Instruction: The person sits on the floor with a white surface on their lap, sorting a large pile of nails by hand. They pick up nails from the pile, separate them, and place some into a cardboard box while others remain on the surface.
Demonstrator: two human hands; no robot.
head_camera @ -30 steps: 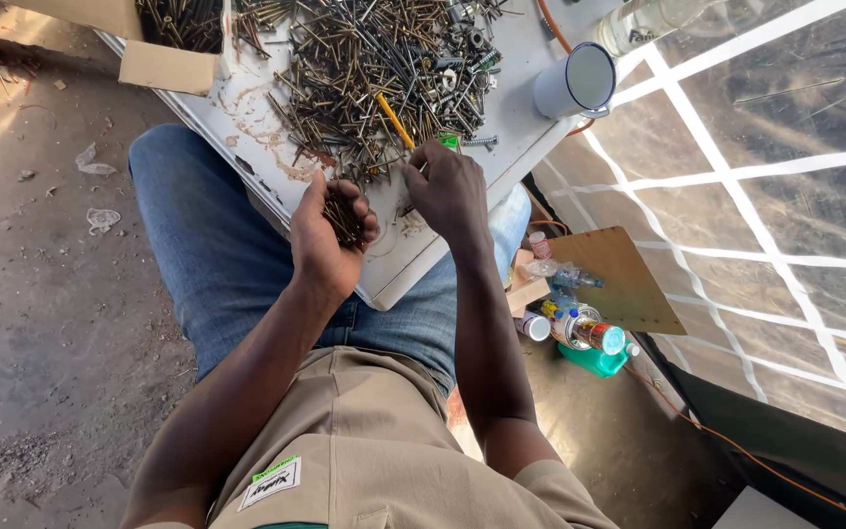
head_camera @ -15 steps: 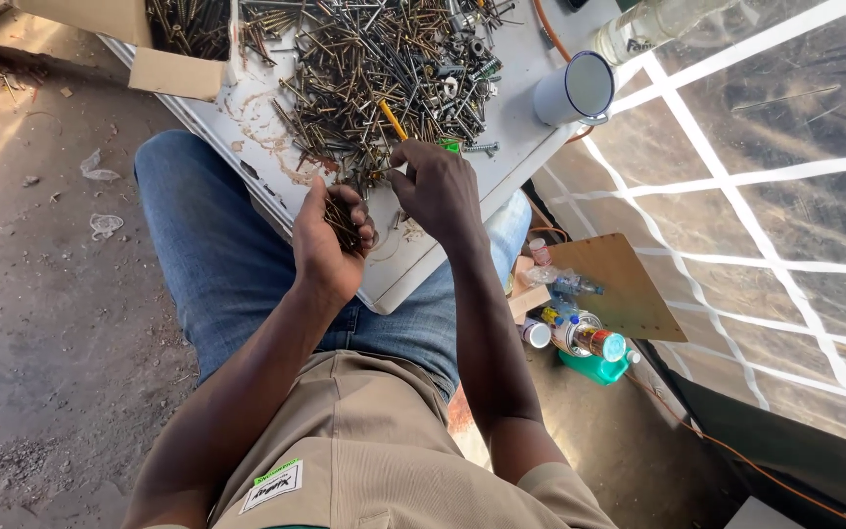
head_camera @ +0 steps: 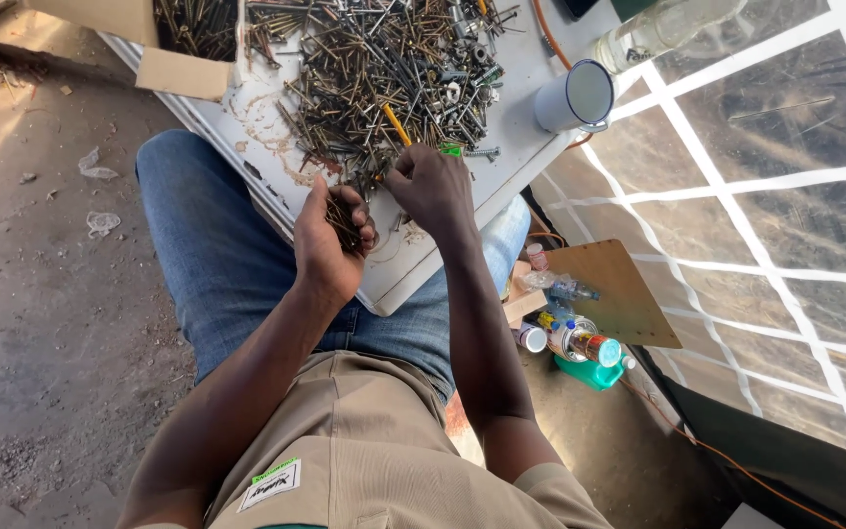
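Fingers (head_camera: pixel 399 174) pinch among dark, rusty mixed screws (head_camera: pixel 384 73).

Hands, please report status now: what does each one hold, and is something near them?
Left hand shut on bundle of screws. Right hand pinching at edge of screw pile on white board. Yellow pencil and white mug close by.

One white mug (head_camera: pixel 573 96), one cardboard box (head_camera: pixel 164 39), one wooden board (head_camera: pixel 611 291), one screw heap (head_camera: pixel 384 69).
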